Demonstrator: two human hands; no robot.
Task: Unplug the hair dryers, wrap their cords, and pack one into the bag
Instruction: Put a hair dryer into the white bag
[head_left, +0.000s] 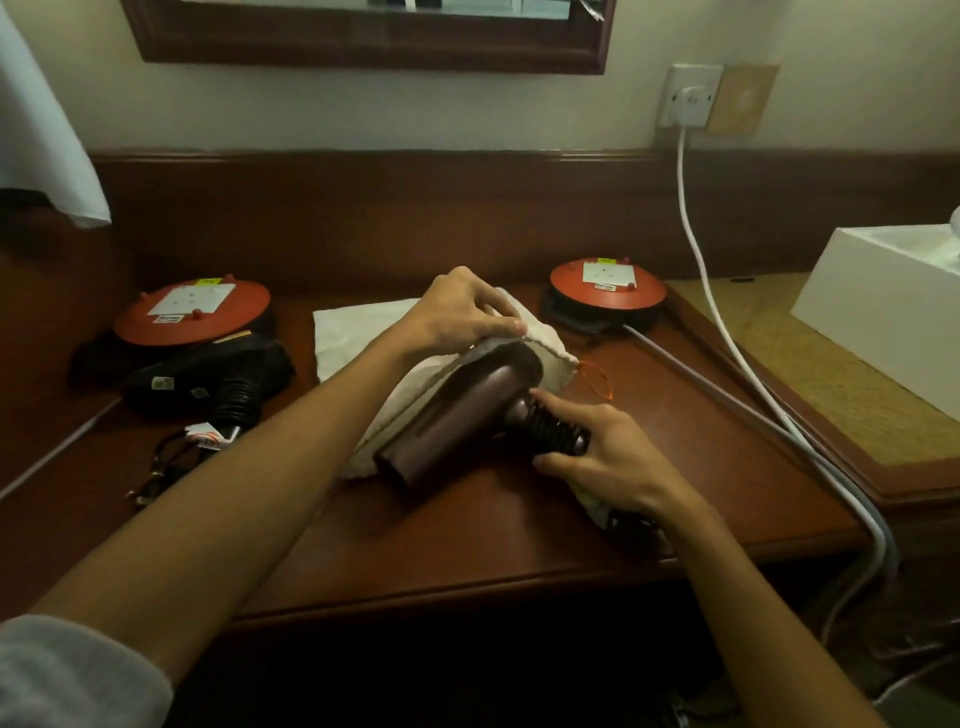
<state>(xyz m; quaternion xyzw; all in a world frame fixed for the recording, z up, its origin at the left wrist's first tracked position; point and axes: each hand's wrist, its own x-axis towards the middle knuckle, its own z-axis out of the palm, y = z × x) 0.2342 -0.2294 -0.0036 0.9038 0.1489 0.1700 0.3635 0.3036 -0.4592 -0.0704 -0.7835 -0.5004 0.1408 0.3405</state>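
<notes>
The left hand (462, 312) was closed on the rim of the cloth bag (540, 332), pinching the mouth up and open. The right hand (597, 457) was gripped around the ribbed handle of the brown hair dryer (457, 410), with something pale also tucked under the palm; whether that was the wrapped cord could not be told. The dryer lay near the middle of the desk top (467, 525), one end of its barrel just entered into the bag mouth and the other end pointed toward the front edge.

The step in hand was judged to be the packing. The next move would call for the mouth to be held wide while the barrel was pushed further in, then the handle and cord fed after it; snagging of the handle on the rim was considered the likely fault.

Counted: two hair dryers, the second, black one (208, 374) lying near the left edge with its cord bundled; one bag; two red discs (192, 314), at the back left and back right (608, 288); one white cable (696, 244) remaining plugged into the wall socket (688, 98).
</notes>
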